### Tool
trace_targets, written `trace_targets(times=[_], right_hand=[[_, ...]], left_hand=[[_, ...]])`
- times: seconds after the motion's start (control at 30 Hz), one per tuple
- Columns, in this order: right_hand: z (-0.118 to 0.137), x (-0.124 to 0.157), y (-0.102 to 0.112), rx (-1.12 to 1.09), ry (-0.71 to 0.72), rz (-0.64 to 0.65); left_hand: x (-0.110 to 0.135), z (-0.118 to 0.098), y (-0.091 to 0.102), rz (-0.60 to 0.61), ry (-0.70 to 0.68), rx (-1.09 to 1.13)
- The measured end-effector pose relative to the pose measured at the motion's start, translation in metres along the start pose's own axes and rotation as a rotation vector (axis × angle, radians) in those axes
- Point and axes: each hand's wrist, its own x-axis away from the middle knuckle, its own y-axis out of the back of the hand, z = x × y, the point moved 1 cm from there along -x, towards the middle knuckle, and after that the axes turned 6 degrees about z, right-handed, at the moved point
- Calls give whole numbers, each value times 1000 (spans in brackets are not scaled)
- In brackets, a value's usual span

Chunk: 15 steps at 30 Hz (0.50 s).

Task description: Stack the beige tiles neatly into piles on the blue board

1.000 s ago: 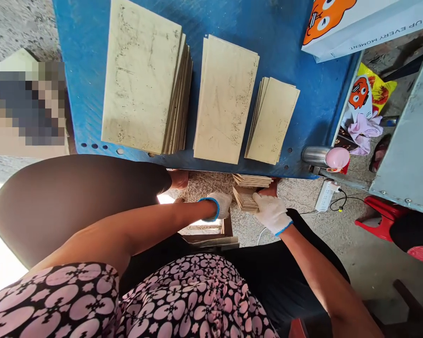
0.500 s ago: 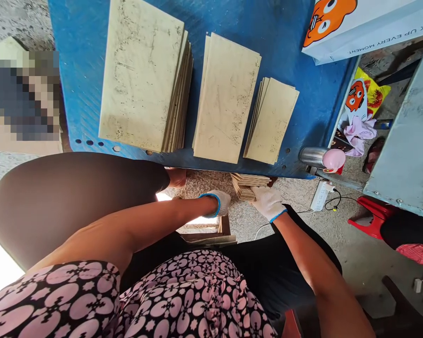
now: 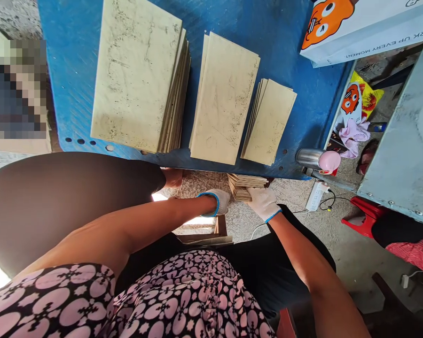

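Both gloved hands, left hand [image 3: 219, 201] and right hand [image 3: 262, 201], clasp a small stack of thin tan wooden sheets [image 3: 245, 186] under the blue bench [image 3: 289, 56], frame centre; squeezing the ends evenly should keep the sheets aligned.

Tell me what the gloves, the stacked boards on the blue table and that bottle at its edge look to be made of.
The gloves, on the left hand and right hand, look like white knitted cotton with blue cuffs. The stacked boards seem thin plywood or fibreboard faced in pale, scuffed coating; brown layered edges show. The blue table looks painted, possibly metal. The bottle appears brushed steel with a pink plastic cap.
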Motion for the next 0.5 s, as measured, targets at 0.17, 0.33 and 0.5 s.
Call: trace_targets(times=[0.17, 0.33, 0.5], right_hand=[[-1, 25, 12, -52, 80, -154], [-12, 54, 32, -463, 97, -442], [-44, 49, 62, -989, -124, -889]], left_hand=[[-3, -3, -1, -11, 2, -4], [1, -7, 3, -18, 20, 12], [4, -11, 17, -6, 63, 56]])
